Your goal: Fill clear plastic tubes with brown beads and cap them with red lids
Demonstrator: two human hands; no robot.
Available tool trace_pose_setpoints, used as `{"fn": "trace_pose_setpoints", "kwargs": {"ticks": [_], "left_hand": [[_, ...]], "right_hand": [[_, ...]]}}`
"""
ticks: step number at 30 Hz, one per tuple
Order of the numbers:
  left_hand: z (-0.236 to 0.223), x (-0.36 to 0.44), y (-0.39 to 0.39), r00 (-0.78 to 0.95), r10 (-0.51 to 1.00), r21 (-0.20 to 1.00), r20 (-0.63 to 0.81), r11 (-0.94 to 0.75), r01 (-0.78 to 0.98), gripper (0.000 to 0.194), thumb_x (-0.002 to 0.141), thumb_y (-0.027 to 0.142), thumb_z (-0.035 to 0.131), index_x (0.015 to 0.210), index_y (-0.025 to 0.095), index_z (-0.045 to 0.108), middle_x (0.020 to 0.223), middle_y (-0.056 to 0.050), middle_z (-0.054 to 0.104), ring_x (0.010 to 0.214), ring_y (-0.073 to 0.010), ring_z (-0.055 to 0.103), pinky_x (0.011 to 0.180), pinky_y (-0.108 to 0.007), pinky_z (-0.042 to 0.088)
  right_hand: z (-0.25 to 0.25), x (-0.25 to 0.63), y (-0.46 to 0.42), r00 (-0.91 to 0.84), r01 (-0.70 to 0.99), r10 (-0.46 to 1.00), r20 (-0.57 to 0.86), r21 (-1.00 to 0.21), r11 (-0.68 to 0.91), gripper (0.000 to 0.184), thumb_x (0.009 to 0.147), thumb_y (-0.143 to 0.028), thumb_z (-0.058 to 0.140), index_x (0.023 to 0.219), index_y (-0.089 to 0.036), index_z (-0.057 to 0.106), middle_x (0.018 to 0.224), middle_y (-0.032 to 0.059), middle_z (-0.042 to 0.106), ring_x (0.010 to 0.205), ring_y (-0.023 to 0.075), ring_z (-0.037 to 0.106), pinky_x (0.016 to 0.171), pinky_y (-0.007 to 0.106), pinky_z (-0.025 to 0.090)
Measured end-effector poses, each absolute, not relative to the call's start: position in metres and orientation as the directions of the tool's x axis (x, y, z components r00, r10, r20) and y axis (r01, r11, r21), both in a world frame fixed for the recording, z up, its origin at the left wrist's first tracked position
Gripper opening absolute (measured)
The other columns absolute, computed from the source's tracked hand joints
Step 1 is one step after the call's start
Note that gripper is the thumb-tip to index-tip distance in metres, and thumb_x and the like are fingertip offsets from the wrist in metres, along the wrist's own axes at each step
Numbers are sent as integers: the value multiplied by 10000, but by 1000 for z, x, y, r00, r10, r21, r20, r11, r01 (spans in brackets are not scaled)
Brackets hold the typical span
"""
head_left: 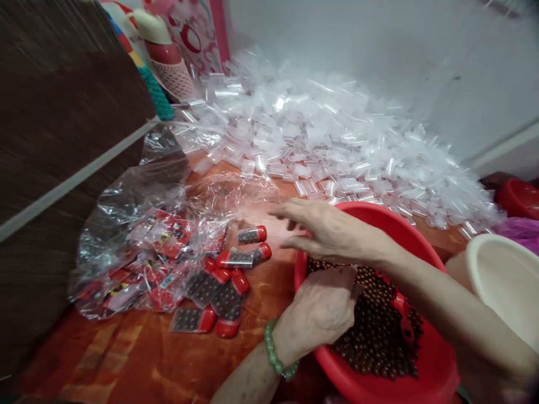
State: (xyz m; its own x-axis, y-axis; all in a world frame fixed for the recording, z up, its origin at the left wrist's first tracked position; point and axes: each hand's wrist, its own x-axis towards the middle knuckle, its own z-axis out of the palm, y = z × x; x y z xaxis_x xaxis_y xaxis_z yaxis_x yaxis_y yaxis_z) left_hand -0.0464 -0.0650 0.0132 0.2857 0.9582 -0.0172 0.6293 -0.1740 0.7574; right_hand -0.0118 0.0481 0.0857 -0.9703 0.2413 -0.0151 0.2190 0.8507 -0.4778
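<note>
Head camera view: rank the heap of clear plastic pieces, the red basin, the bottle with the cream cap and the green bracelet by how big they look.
Heap of clear plastic pieces
Red basin, partly covered and cut off
Bottle with the cream cap
Green bracelet

Cream-capped bottle (162,56), pale wall (379,50), purple plastic (520,229)

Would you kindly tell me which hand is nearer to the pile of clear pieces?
Right. The right hand is over the bowl's far rim, just short of the pile; the left hand is farther back, down at the beads.
</note>
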Motion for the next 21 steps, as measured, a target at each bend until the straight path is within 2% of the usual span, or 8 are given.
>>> {"fn": "trace_pose_setpoints", "kwargs": {"ticks": [3,5,6,7,9,13,17,21], "left_hand": [[20,-47,-63,332,938,750,-101,-147,645,253,989,249,379,1059,162,607,996,-84,730,935,-246,697,876,-381,550],[23,-48,-62,353,925,723,-142,-146,675,272,999,259,362,994,165,617,956,-81,733,900,-245,705,840,-376,552],[23,-48,-62,362,920,710,-151,-153,687,281,1002,262,356,964,167,618,942,-78,733,882,-244,706,824,-373,552],[24,-48,-62,370,916,701,-156,-161,694,288,1004,264,350,936,171,614,927,-72,731,862,-241,707,807,-370,551],[24,-48,-61,379,911,694,-162,-168,700,287,1003,263,351,894,178,603,905,-60,729,831,-238,704,780,-368,547],[25,-48,-60,371,908,696,-193,-140,704,290,1004,280,358,869,181,595,913,-63,731,830,-243,703,763,-362,538],[28,-49,-58,360,908,712,-214,-107,693,301,1009,308,362,898,182,612,907,-66,736,850,-251,708,782,-365,535],[28,-48,-58,344,916,732,-208,-87,676,311,1008,315,366,909,182,630,914,-73,739,853,-259,710,790,-382,536]], "right_hand": [[82,42,65,-914,406,358,-191,-425,809,151,956,-183,533,1008,-164,673,935,50,715,835,172,656,778,306,505],[64,71,71,-831,545,458,-317,-289,787,122,932,-185,559,948,-182,681,899,47,710,821,181,660,755,291,497],[52,82,72,-759,632,563,-327,-163,757,110,913,-213,596,981,-176,675,947,73,709,879,211,665,790,311,499],[40,90,72,-717,677,621,-317,-109,728,169,895,-226,624,1036,-139,660,1010,128,699,951,263,661,823,353,499],[18,95,70,-672,724,677,-299,-77,685,290,904,-285,630,1137,-114,612,1063,170,681,1024,299,651,853,379,500],[-2,88,65,-649,752,703,-292,-107,650,392,888,-321,652,1214,-126,556,1123,184,643,971,296,671,801,381,517],[1,85,64,-677,735,675,-294,-220,642,256,860,-245,673,1079,-138,596,1154,171,619,942,260,661,806,369,505],[6,91,70,-706,700,652,-276,-411,584,78,885,-212,626,935,-154,613,982,91,681,871,207,650,781,323,499]]}}
